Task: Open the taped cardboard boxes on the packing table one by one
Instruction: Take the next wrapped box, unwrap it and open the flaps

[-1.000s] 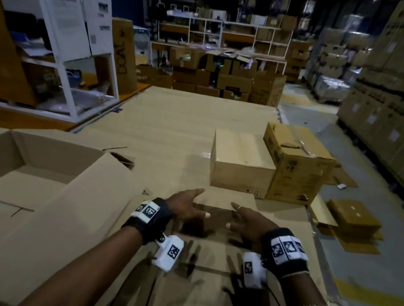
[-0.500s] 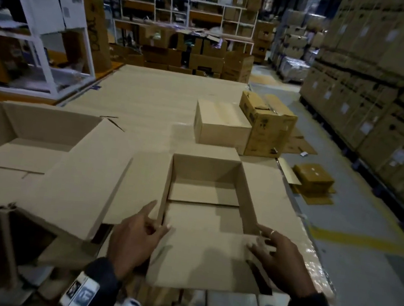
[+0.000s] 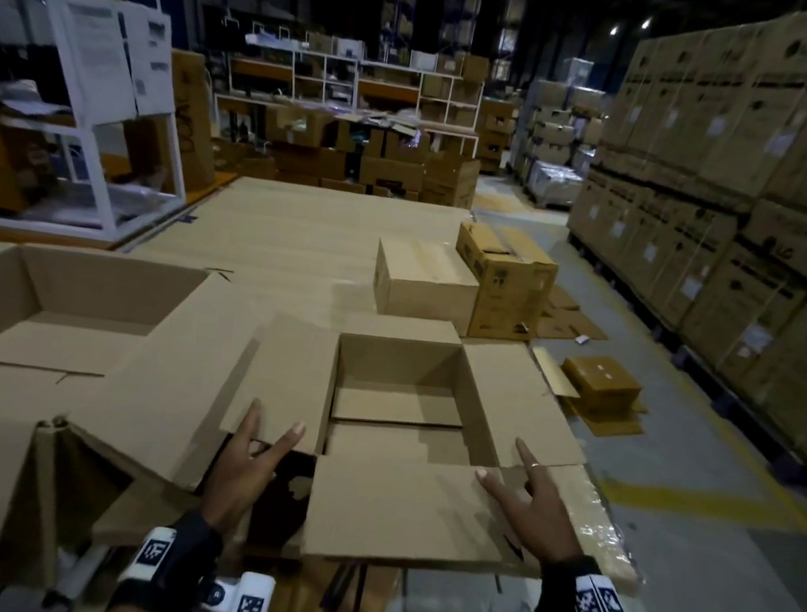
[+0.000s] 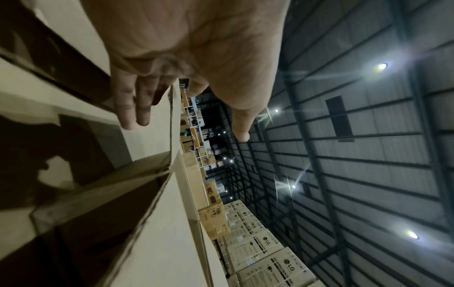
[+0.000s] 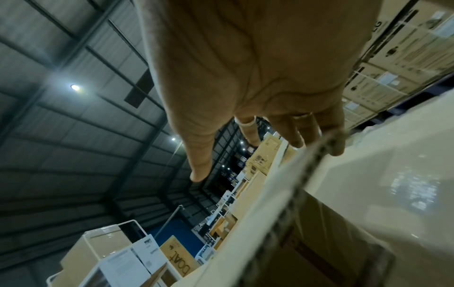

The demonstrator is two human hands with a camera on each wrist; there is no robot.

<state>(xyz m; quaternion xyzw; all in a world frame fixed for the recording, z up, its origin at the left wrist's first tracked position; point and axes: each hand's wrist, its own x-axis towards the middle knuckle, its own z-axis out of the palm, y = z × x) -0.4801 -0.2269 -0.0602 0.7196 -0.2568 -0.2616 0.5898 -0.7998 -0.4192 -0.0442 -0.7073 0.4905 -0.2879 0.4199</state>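
Both side flaps (image 3: 287, 377) lie flatter than half a second ago. Flat and unclenched, the left hand (image 3: 246, 470) and right hand (image 3: 526, 504) press them outward at eight and four o'clock, likely keeping the opened box (image 3: 399, 359) agape on the packing table (image 3: 297, 239); closed boxes (image 3: 426, 278) wait at twelve.

I read "LG" on the stacked cartons (image 3: 753, 163) at right, "boAt" on the tall brown carton (image 5: 176, 256) far left.

Middle box (image 3: 399, 393) is wide open, all four flaps folded outward, nothing inside. A bigger open box (image 3: 53, 308) sits on its left. Behind them, a plain box (image 3: 425, 283) and a printed box (image 3: 504, 278) sit shut, side by side and touching.
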